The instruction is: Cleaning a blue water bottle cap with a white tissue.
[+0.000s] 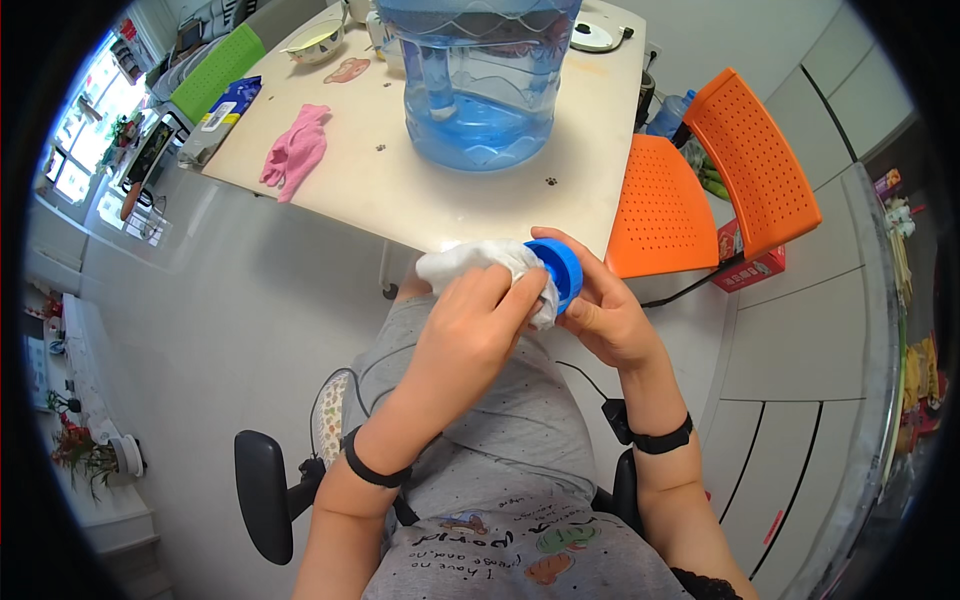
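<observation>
Above my lap, just off the table's near edge, my right hand grips a blue plastic cap by its rim. The cap is tilted so that its hollow side faces left. My left hand presses a crumpled white cloth against that hollow side, and its fingertips are partly hidden in the folds. Beyond my hands a large clear-blue plastic water jug stands on the table. A little blue-tinted liquid seems to lie in its bottom. The jug's top is cut off by the frame.
A pink cloth and a wipes packet lie on the table's left side. Farther back are a bowl and a white lid. An orange chair stands at the right, with a red box behind it. A black armrest is at my left.
</observation>
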Motion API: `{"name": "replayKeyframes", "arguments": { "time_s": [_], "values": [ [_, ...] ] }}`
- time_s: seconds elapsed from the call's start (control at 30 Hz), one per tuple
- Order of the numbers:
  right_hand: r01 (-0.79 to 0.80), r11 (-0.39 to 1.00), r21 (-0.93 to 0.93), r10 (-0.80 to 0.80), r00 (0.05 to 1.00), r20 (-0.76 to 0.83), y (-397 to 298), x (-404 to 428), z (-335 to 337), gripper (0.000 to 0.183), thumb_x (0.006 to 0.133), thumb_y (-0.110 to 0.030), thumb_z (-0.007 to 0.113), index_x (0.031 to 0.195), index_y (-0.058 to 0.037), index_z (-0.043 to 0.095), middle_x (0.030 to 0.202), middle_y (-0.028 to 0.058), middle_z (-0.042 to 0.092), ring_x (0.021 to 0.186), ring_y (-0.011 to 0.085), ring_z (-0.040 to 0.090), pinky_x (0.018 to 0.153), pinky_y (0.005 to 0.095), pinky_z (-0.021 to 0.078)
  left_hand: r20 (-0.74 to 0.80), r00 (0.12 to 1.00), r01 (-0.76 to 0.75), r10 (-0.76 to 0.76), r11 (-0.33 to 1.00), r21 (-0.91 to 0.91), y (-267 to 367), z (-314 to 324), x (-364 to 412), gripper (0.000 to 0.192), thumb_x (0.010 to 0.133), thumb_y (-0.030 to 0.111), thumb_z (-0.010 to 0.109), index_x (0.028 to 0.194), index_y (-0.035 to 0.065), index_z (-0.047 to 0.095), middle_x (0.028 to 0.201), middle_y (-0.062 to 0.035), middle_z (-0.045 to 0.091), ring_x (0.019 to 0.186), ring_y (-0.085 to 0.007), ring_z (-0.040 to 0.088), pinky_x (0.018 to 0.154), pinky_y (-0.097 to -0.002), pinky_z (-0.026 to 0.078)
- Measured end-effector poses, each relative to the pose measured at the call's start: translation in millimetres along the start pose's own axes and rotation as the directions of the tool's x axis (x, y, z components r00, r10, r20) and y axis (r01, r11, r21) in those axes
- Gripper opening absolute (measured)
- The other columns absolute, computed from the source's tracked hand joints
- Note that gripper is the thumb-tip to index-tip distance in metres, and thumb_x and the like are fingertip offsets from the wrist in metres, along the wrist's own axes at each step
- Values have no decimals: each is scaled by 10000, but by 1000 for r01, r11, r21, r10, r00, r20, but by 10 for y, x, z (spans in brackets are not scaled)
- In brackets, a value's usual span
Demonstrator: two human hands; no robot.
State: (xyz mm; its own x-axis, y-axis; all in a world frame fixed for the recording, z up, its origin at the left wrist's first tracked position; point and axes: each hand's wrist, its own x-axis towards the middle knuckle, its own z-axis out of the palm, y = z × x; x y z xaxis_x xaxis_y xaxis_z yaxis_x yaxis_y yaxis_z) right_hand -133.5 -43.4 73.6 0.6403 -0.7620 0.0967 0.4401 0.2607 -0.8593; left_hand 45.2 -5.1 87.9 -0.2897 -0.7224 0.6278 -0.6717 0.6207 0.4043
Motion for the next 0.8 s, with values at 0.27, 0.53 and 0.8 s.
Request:
{"name": "replayKeyframes", "arguments": {
  "time_s": [0.27,0.53,0.8],
  "values": [
    [35,870,-493,-92,992,-90,-25,-2,-14,664,858,-164,665,1421,-50,333,1251,94,500,1057,150,517,933,281,432,-28,990,134,-137,988,-79,-11,254,-99,292,805,50,629,1094,25,593,773,-95,518,707,-226,541,626,-326,447],
    [78,776,-626,-151,986,-64,53,12,-45,620,852,-50,599,1417,-104,349,1264,100,517,1013,155,549,890,299,471,610,559,731,-562,-13,-682,134,-41,83,275,972,235,495,1089,13,606,703,44,532,528,-25,421,491,-154,382],
    [308,562,-767,-366,925,103,74,39,-129,619,857,-55,596,1416,-75,330,1380,115,458,1188,222,512,943,318,468,676,608,423,-416,-551,-719,-21,159,-11,278,958,227,535,1073,-24,568,702,32,557,471,10,427,403,-133,336]
  ]
}}
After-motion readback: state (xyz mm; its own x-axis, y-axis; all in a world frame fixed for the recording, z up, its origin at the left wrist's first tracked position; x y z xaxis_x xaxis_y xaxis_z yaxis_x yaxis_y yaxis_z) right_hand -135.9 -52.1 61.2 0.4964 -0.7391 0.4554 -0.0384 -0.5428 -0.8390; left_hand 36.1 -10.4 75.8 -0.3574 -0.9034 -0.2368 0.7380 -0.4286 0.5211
